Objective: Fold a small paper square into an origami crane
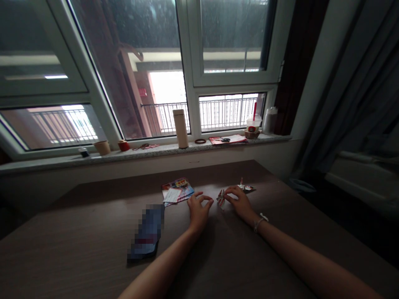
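My right hand [240, 203] pinches a small folded paper piece [220, 199], striped red and white, between thumb and fingertips just above the brown table [93, 232]. To the left of that paper, my left hand [199, 209] has its thumb and index finger curved together at the tips. I see nothing between them, and a narrow gap parts them from the paper. Beyond my right hand lies another folded paper figure [245, 187], pale with a thin point sticking up; my fingers partly cover it.
Colourful printed papers [177, 192] with a white slip lie left of my left hand, near a pixelated dark phone-like object [146, 234]. On the windowsill stand a beige flask [180, 128], a cup with a red straw [253, 123], scissors [225, 140] on papers, and a white bottle [270, 120].
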`<state>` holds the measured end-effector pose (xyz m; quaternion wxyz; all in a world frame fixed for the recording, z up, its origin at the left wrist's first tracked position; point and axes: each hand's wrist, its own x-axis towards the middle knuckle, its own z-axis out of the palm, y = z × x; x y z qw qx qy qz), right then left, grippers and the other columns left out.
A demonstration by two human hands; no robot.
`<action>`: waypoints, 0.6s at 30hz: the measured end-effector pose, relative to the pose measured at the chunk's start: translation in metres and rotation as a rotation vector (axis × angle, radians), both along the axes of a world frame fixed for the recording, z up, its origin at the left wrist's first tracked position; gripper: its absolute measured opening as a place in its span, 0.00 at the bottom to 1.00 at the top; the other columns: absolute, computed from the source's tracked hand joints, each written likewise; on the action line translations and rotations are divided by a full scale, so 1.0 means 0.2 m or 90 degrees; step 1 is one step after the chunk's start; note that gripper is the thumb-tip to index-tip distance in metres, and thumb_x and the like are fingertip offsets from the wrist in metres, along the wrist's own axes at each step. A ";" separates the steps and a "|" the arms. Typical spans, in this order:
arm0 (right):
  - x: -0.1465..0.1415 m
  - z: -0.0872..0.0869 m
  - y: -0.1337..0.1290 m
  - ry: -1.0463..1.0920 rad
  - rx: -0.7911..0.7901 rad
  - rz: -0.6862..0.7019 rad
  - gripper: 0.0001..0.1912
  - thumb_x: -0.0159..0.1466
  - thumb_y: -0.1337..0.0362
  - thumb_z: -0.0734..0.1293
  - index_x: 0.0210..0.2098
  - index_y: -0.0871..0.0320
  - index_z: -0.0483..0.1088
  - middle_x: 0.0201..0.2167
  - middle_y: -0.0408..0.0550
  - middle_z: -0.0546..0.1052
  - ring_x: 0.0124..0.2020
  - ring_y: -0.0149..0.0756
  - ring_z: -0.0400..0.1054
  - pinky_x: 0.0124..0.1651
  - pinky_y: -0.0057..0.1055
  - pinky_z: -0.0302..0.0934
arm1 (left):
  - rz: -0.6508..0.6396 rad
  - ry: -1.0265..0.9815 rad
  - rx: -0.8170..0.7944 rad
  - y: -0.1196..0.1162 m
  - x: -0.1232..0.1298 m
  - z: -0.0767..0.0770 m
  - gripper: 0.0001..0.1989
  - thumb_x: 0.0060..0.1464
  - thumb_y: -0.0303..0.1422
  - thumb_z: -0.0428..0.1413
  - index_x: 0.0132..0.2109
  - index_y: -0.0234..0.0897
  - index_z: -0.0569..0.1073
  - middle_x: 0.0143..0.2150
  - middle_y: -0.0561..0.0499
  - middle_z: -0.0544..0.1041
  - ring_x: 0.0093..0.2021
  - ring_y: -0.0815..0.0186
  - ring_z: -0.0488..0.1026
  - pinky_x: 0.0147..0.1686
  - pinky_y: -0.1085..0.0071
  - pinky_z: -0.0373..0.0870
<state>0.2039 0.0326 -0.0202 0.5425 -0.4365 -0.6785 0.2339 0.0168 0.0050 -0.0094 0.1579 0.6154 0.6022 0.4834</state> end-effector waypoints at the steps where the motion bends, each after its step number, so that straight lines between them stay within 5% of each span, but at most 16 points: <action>1: 0.00 -0.01 0.00 -0.017 -0.001 0.004 0.11 0.61 0.54 0.68 0.33 0.53 0.77 0.38 0.48 0.73 0.46 0.43 0.66 0.54 0.40 0.57 | -0.002 0.002 -0.002 0.00 0.00 0.00 0.02 0.50 0.31 0.62 0.33 0.42 0.80 0.51 0.47 0.71 0.57 0.53 0.62 0.61 0.53 0.56; 18: -0.02 -0.02 0.00 -0.165 -0.040 0.019 0.02 0.58 0.65 0.71 0.31 0.53 0.78 0.42 0.49 0.72 0.51 0.45 0.62 0.59 0.43 0.54 | -0.024 0.032 -0.012 -0.01 0.01 0.00 0.02 0.48 0.32 0.65 0.32 0.45 0.82 0.52 0.49 0.71 0.57 0.54 0.62 0.60 0.55 0.58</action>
